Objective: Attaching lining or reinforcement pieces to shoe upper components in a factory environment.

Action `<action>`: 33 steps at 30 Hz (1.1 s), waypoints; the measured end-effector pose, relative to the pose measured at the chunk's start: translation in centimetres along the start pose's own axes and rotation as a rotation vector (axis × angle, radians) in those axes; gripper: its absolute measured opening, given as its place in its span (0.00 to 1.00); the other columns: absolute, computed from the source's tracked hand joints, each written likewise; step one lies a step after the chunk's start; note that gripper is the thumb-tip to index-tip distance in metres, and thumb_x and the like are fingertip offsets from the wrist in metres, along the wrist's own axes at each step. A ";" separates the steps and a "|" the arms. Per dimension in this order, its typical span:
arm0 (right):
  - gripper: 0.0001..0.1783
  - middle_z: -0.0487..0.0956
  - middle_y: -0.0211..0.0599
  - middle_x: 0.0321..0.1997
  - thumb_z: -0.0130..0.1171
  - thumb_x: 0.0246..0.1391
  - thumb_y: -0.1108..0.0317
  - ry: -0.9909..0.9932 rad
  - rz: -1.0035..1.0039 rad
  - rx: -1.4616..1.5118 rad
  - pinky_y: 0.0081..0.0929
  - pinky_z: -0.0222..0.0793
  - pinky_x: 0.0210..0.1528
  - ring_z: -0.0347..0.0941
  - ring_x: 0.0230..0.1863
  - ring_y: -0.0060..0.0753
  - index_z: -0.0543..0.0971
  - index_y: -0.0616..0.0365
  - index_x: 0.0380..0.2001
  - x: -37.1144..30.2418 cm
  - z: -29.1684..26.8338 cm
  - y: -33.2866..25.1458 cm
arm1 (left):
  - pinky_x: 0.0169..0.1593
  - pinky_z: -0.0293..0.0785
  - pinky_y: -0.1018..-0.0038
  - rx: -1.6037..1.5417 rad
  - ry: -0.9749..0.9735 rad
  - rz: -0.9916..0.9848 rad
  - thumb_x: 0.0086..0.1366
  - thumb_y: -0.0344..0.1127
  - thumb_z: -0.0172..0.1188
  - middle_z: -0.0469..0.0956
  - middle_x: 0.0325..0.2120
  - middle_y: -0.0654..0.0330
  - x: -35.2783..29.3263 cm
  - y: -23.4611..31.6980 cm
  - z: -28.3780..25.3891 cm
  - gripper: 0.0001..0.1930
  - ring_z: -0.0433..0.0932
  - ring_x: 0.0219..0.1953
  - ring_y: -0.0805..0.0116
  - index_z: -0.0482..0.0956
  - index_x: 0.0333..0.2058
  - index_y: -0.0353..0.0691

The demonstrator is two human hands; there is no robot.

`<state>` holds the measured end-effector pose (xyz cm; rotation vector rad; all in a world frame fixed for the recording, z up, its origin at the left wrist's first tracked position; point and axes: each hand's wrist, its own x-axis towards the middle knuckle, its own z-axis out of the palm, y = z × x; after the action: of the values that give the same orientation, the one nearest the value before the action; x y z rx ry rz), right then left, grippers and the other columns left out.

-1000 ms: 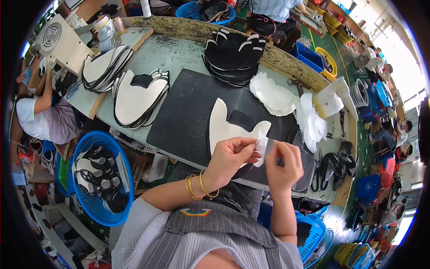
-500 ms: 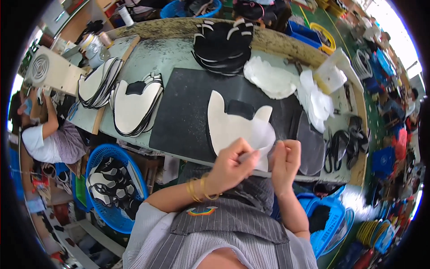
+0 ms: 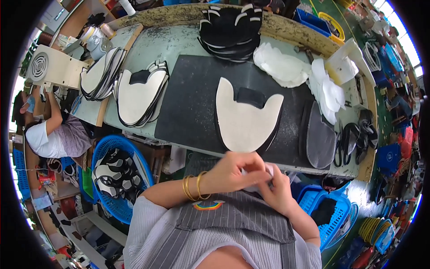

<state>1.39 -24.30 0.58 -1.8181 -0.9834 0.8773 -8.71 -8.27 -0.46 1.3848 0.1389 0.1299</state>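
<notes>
My left hand (image 3: 235, 172) and my right hand (image 3: 278, 190) meet just off the table's near edge, fingers pinched together. Between them shows a bit of thin white sheet (image 3: 269, 170), mostly hidden by the fingers. Beyond my hands, a cream U-shaped shoe upper piece (image 3: 247, 123) with a black underside lies on the black mat (image 3: 186, 103), its two prongs pointing away from me. A black patch (image 3: 251, 96) sits in its notch. Neither hand touches this piece.
Left are stacks of cream uppers (image 3: 139, 98); at the back, a black stack (image 3: 230, 33). Thin white sheets (image 3: 282, 67), a black rounded pad (image 3: 319, 139) and scissors (image 3: 342, 143) lie right. A blue basket (image 3: 148, 172) stands below left. A person (image 3: 49, 134) sits far left.
The thin white sheet has come off the cream upper piece. Both hands have drawn back toward my body, bringing it with them and closing together around it.
</notes>
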 end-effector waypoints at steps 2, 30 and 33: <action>0.11 0.77 0.36 0.36 0.56 0.57 0.68 0.028 0.032 0.182 0.22 0.69 0.37 0.74 0.37 0.24 0.73 0.62 0.41 1.5 0.2 1.1 | 0.38 0.69 0.81 0.359 0.233 0.369 0.56 0.41 0.66 0.77 0.31 0.65 1.5 -0.6 -2.4 0.16 0.73 0.35 0.79 0.75 0.37 0.39; 0.12 0.78 0.45 0.21 0.62 0.49 0.64 0.274 0.101 -0.120 0.27 0.71 0.23 0.78 0.22 0.34 0.77 0.64 0.31 9.0 1.3 5.9 | 0.63 0.50 0.53 1.264 -0.107 0.322 0.53 0.52 0.61 0.62 0.59 0.56 1.3 -5.1 -5.9 0.34 0.57 0.62 0.52 0.68 0.55 0.39; 0.11 0.74 0.43 0.23 0.60 0.48 0.64 0.440 -0.103 -0.639 0.39 0.70 0.24 0.75 0.26 0.47 0.71 0.59 0.28 8.3 1.3 7.2 | 0.63 0.46 0.47 1.288 -0.135 0.174 0.51 0.59 0.59 0.60 0.61 0.59 0.7 -6.3 -4.2 0.39 0.54 0.64 0.49 0.66 0.57 0.41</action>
<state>5.88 -18.79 -7.84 -2.3255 -1.1241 0.0656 -8.72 -5.25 -7.39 2.6860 -0.0359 0.0864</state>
